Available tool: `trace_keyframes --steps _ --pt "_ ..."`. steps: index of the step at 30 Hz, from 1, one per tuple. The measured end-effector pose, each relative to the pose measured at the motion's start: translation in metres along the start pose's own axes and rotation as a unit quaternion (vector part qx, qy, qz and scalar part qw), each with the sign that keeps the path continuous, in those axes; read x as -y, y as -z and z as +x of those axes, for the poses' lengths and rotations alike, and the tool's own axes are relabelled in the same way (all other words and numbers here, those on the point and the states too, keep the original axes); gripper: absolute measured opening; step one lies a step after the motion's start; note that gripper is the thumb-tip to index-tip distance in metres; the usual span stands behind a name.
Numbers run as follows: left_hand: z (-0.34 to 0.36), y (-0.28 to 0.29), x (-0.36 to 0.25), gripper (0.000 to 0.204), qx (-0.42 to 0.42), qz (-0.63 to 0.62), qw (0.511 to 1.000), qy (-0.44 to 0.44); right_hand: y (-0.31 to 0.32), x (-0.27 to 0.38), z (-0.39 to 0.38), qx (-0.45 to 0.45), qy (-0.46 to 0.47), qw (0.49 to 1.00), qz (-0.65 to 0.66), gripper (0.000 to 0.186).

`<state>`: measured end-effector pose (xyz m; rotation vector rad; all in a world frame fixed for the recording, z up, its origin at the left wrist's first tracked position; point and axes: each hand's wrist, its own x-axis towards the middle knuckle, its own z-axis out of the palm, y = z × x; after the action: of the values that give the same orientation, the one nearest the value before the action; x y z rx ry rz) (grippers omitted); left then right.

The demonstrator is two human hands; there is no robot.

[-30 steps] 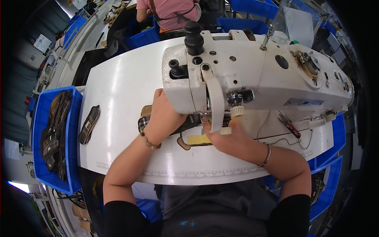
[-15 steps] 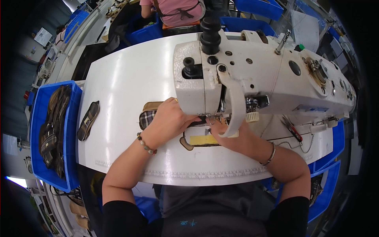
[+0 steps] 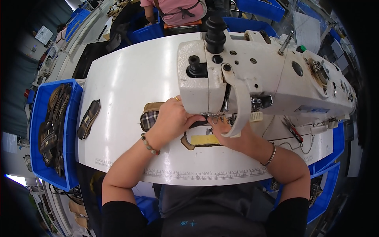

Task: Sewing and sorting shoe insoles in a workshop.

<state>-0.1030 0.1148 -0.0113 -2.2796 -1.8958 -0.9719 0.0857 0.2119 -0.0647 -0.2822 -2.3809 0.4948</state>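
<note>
A plaid fabric piece with tan trim (image 3: 149,119) lies on the white table, its dark edge running under the needle area of a white sewing machine (image 3: 196,93). My left hand (image 3: 172,119) is closed on this piece, thumb and fingertips pinched at the dark edge just left of the presser foot. On the other side of the foot, my right hand (image 3: 233,133) is closed at the same edge, partly hidden by the machine's white curved lever (image 3: 239,106). Below the hands, a yellow strip (image 3: 204,140) lies beside a curved tan-edged part (image 3: 187,142).
A similar plaid piece (image 3: 89,119) lies at the table's left. Beyond it stands a blue bin (image 3: 72,158) of plaid pieces. Red-handled snips (image 3: 294,132) rest right of my hand. A printed ruler (image 3: 205,175) follows the near edge. A person in pink (image 3: 181,14) sits opposite.
The view has shifted slightly, so the machine appears a little further right. My hands keep nearly the same hold by the needle. The person opposite has lowered an arm toward a blue bin.
</note>
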Motion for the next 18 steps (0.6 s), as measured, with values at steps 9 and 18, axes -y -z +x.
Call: trace_keyframes --steps 9,18 --pt "-0.002 -0.002 0.001 0.026 0.015 -0.028 0.999 0.031 0.009 0.007 0.006 -0.010 0.049 0.998 -0.041 0.004" --pt "-0.002 0.000 -0.002 0.024 0.030 -0.013 0.999 0.040 0.013 0.013 -0.005 0.043 0.054 0.994 -0.085 0.014"
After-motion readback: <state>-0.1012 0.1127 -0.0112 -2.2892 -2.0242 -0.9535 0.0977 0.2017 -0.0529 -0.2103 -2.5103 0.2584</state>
